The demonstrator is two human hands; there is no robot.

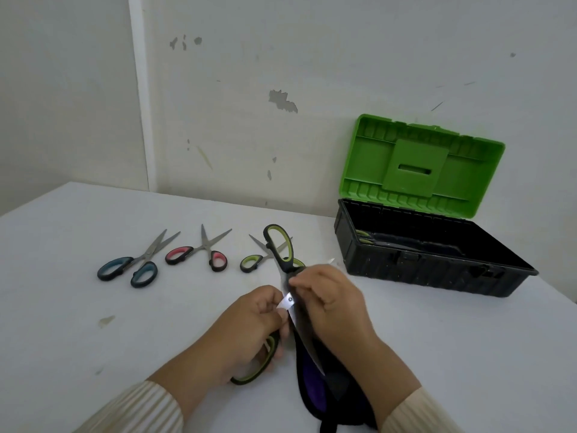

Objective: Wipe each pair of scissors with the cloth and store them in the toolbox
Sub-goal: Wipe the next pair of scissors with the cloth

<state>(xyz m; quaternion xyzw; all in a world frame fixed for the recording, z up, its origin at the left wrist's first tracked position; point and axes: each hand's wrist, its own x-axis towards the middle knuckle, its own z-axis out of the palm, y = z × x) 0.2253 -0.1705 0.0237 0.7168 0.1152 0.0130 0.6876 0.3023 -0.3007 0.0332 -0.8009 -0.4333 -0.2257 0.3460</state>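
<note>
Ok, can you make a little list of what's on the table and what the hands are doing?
left hand: grips the big green scissors, opened wide
right hand: holds dark cloth on the blade
waiting on table: blue scissors, pink scissors, small green scissors
toolbox: open, lid up

Black toolbox (pixel 437 267) under a bright green lid (pixel 415 165); cloth (pixel 312 379) black with purple. Black-trimmed handles: teal scissors (pixel 146 255), pink scissors (pixel 204 247), lime scissors (pixel 290 299); ribbed cream sleeves (pixel 140 410).
</note>
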